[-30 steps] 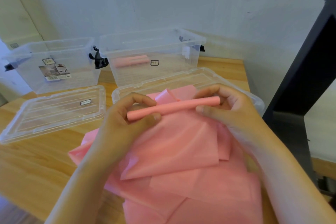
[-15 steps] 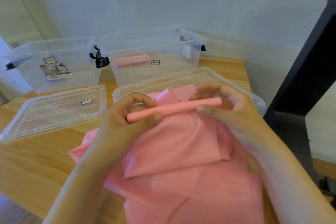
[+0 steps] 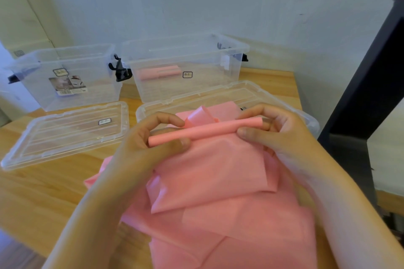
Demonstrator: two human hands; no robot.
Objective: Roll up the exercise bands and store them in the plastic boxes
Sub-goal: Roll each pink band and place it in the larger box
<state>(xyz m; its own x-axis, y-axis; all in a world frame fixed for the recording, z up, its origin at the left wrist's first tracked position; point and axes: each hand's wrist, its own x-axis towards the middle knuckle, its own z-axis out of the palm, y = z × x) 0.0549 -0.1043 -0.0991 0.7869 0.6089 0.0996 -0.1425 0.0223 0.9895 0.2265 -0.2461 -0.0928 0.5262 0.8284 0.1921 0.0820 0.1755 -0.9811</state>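
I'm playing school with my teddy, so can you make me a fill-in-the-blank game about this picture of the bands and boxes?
The left hand and right hand grip a rolled band coloured ____.
The number of clear boxes by the wall is ____.
The stored rolls lie in the box on the ____.
The left lid rests on a table made of ____.
Missing words: pink, two, right, wood.

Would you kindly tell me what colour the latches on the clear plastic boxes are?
Black, seen in the head view on the latch between the two clear plastic boxes.
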